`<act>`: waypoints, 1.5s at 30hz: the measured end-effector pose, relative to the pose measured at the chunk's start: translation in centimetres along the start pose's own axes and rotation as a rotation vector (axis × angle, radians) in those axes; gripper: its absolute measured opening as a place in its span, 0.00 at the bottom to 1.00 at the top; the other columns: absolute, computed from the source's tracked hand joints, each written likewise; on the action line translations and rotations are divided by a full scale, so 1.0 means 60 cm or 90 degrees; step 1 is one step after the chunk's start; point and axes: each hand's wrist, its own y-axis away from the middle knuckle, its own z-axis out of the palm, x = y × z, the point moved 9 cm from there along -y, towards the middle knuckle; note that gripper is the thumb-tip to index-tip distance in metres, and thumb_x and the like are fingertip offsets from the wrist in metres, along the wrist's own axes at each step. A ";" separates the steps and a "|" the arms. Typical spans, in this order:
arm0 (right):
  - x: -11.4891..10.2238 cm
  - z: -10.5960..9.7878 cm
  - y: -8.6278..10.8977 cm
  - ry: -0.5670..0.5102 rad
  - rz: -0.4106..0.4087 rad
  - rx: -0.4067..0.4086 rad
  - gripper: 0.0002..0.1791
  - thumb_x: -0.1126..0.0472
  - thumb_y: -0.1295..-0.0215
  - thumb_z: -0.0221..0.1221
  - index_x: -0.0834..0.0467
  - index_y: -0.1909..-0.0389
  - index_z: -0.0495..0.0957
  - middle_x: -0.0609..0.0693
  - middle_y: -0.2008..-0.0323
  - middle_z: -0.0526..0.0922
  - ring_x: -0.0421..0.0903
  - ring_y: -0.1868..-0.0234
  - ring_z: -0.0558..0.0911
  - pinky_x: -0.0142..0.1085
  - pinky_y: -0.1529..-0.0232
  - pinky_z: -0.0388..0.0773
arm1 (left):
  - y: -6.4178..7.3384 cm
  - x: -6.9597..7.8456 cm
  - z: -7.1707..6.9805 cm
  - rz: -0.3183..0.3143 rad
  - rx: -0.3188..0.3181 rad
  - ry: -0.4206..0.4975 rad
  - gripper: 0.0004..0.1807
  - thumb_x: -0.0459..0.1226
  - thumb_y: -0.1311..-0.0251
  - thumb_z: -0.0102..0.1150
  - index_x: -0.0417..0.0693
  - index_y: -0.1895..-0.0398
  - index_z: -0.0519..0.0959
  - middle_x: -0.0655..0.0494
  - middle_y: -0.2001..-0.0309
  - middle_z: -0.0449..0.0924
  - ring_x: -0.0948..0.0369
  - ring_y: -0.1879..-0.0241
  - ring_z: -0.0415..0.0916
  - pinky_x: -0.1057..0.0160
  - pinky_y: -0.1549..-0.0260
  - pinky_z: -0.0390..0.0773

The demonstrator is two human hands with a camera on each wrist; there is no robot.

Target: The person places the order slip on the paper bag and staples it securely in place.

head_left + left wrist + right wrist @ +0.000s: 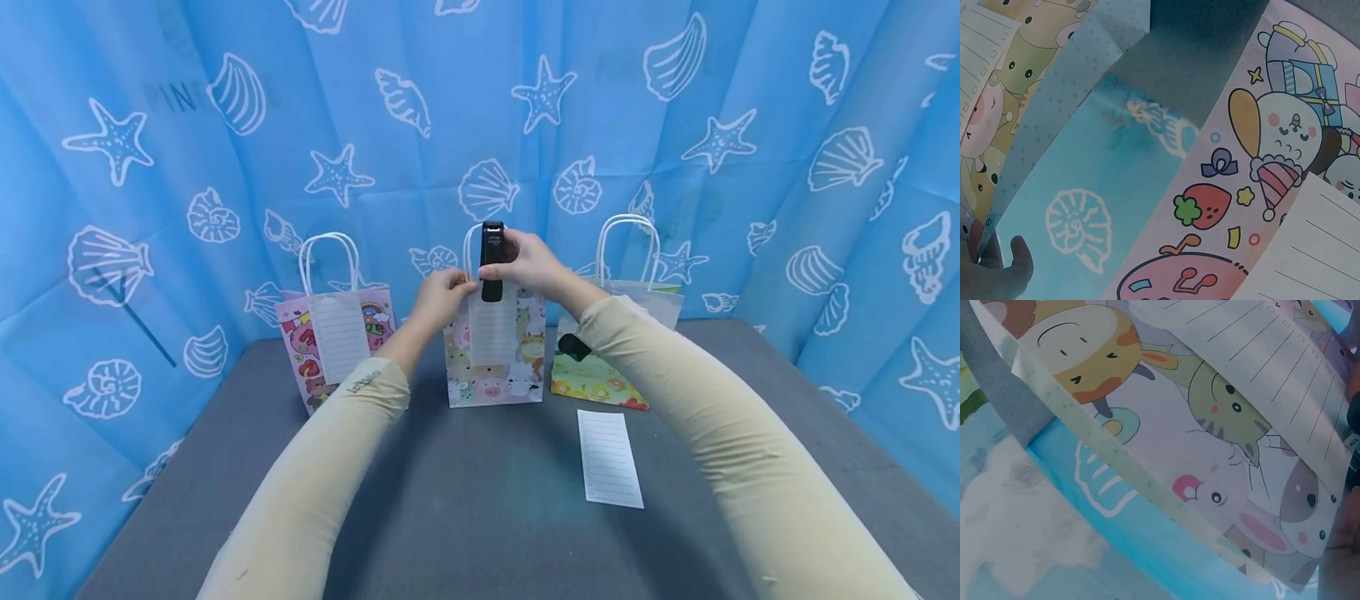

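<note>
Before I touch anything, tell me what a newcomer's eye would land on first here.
Probably the black stapler, held upright in the right hand at the top of the middle, animal-print gift bag. Close behind comes the bright blue curtain with white starfish and seashells, filling the background. Then the loose lined sheet, lying on the grey tabletop in front of the flower-print gift bag.

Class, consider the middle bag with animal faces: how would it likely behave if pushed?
The middle bag would probably tip or slide fairly easily, since it stands upright on the table. Its walls would likely bend or crease, as they look like thin paper. It is perhaps light for its size, given those walls, though any contents are hidden.
</note>
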 end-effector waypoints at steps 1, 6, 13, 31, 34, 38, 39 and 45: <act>0.000 0.000 -0.001 -0.001 0.001 0.001 0.29 0.60 0.37 0.65 0.66 0.39 0.67 0.62 0.49 0.77 0.55 0.49 0.78 0.47 0.47 0.73 | 0.000 0.000 0.000 0.000 -0.003 0.000 0.13 0.40 0.29 0.53 0.42 0.71 0.74 0.51 0.71 0.74 0.58 0.70 0.67 0.64 0.70 0.68; 0.000 0.001 -0.001 -0.007 0.008 0.007 0.29 0.61 0.36 0.65 0.66 0.38 0.66 0.62 0.49 0.78 0.55 0.48 0.77 0.47 0.47 0.73 | -0.002 0.003 0.000 0.007 -0.068 -0.032 0.11 0.41 0.30 0.54 0.40 0.59 0.78 0.48 0.61 0.79 0.55 0.61 0.74 0.57 0.59 0.74; -0.001 0.004 -0.001 -0.022 0.004 -0.001 0.30 0.61 0.36 0.65 0.65 0.37 0.66 0.61 0.48 0.78 0.54 0.48 0.78 0.46 0.46 0.73 | -0.011 0.014 -0.005 0.040 -0.176 -0.168 0.34 0.52 0.45 0.68 0.49 0.36 0.72 0.50 0.39 0.74 0.50 0.36 0.66 0.36 0.35 0.38; 0.000 0.005 -0.004 -0.022 0.016 -0.036 0.31 0.61 0.35 0.64 0.66 0.35 0.64 0.62 0.47 0.76 0.55 0.46 0.76 0.47 0.45 0.72 | -0.015 0.020 0.008 0.046 -0.166 0.024 0.24 0.45 0.50 0.74 0.42 0.53 0.82 0.48 0.56 0.83 0.53 0.54 0.77 0.53 0.52 0.74; -0.003 0.008 -0.004 0.005 0.016 -0.078 0.34 0.62 0.35 0.63 0.65 0.33 0.60 0.63 0.45 0.75 0.55 0.44 0.75 0.48 0.44 0.71 | -0.017 0.016 0.010 0.046 -0.156 0.046 0.20 0.44 0.51 0.75 0.43 0.57 0.84 0.50 0.59 0.84 0.54 0.56 0.76 0.54 0.54 0.74; -0.004 0.010 -0.003 0.025 0.026 -0.131 0.36 0.65 0.37 0.64 0.63 0.32 0.57 0.61 0.43 0.74 0.54 0.43 0.74 0.48 0.42 0.70 | -0.019 0.012 0.011 0.048 -0.153 0.046 0.20 0.45 0.51 0.75 0.43 0.57 0.85 0.50 0.59 0.84 0.55 0.56 0.76 0.53 0.54 0.75; -0.004 0.010 -0.003 0.029 0.029 -0.140 0.37 0.66 0.37 0.64 0.62 0.32 0.57 0.60 0.43 0.74 0.54 0.43 0.74 0.47 0.42 0.70 | -0.019 0.012 0.011 0.049 -0.154 0.046 0.20 0.45 0.51 0.75 0.43 0.57 0.85 0.50 0.58 0.84 0.54 0.55 0.76 0.53 0.54 0.75; -0.007 0.011 -0.007 0.059 0.031 -0.163 0.37 0.68 0.38 0.65 0.63 0.32 0.56 0.61 0.44 0.74 0.55 0.43 0.75 0.48 0.41 0.69 | -0.018 0.018 0.010 0.072 -0.144 0.033 0.21 0.46 0.51 0.75 0.42 0.57 0.85 0.49 0.59 0.84 0.55 0.56 0.77 0.54 0.55 0.75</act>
